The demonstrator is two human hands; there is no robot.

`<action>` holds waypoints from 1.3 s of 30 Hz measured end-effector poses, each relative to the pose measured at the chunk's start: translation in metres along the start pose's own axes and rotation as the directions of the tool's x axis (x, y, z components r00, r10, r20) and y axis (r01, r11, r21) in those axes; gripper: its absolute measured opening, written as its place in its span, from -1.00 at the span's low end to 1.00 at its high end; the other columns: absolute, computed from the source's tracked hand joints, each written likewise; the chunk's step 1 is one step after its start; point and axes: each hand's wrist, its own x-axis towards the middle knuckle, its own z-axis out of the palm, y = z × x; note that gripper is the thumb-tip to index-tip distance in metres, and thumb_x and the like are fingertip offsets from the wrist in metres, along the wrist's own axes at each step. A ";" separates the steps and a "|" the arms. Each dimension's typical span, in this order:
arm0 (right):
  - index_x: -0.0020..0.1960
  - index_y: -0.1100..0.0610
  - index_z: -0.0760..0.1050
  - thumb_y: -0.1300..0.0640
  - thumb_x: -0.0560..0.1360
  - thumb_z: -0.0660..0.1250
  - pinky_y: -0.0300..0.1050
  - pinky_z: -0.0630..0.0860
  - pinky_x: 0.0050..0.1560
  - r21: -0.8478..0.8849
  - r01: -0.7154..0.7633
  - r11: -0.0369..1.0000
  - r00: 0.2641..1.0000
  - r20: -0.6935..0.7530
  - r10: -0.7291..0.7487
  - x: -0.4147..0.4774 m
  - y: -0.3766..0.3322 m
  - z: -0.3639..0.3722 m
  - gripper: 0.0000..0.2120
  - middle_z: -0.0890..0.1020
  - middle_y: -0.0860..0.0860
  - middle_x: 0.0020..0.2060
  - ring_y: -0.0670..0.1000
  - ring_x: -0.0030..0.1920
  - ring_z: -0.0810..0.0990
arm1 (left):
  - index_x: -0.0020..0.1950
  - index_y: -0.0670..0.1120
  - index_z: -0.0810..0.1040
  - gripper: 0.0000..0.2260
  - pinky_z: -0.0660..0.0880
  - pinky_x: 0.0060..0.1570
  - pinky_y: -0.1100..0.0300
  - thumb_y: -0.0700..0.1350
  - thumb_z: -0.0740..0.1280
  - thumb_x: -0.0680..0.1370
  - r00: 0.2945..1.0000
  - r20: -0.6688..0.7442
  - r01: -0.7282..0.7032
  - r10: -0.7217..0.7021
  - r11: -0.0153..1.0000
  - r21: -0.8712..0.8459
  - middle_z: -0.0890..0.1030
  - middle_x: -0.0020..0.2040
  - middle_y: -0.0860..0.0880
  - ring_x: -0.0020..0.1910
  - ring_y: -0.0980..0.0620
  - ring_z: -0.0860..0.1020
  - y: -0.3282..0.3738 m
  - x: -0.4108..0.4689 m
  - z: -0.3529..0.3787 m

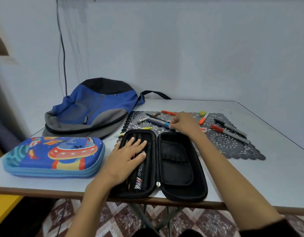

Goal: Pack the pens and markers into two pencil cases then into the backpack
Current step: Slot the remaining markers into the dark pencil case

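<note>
A black pencil case [178, 161] lies open at the table's front edge, with a few pens under the mesh of its left half. My left hand [129, 154] rests flat on that left half, fingers straight. My right hand [183, 123] reaches over the case to the dark lace mat [233, 144] and pinches the end of a blue pen [158, 122]. More pens and markers lie on the mat, among them an orange highlighter [203, 119], a red marker [223, 130] and a black marker [230, 126]. A blue cartoon pencil case [53, 156], zipped, sits at the left. Behind it lies a blue and grey backpack [91, 110].
The grey table [250, 177] stands against a pale wall, with its front edge close to me. A yellow eraser-like lump [202, 113] lies at the mat's far edge. A cable [62, 48] hangs down the wall behind the backpack. Patterned floor tiles show below the table.
</note>
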 end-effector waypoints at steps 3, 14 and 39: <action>-0.15 0.13 0.67 0.09 0.38 0.53 -0.07 0.55 -0.01 -0.007 -0.038 0.999 0.999 0.038 0.038 0.010 0.004 0.009 -0.87 0.68 0.02 -0.19 0.03 -0.08 0.64 | 0.48 0.29 0.13 -0.36 -0.20 0.55 0.06 0.39 -0.08 0.40 1.000 0.004 -0.008 0.008 1.000 -0.013 0.15 0.56 0.19 0.54 0.28 -0.06 -0.002 0.000 0.001; -0.17 0.18 0.65 0.23 0.38 0.49 -0.17 0.53 -0.14 0.393 -0.027 0.919 0.995 -0.077 0.062 0.004 0.011 0.004 -0.95 0.67 0.03 -0.22 -0.05 -0.18 0.60 | 0.41 0.37 0.14 -0.36 -0.23 0.54 0.13 0.43 -0.07 0.32 1.000 -0.019 -0.004 0.002 0.995 -0.095 0.17 0.54 0.23 0.53 0.32 -0.07 -0.006 0.002 0.000; 0.06 0.34 0.48 0.35 0.41 0.47 -0.17 0.61 -0.36 0.710 -0.166 0.684 0.962 0.268 -0.045 -0.016 0.000 -0.007 -0.73 0.63 0.23 -0.28 0.06 -0.44 0.61 | 0.54 0.19 0.21 -0.16 -0.30 0.53 0.06 0.48 -0.08 0.31 0.993 0.050 -0.116 0.110 0.985 0.127 0.05 0.47 0.39 0.53 0.35 -0.05 0.032 0.007 0.006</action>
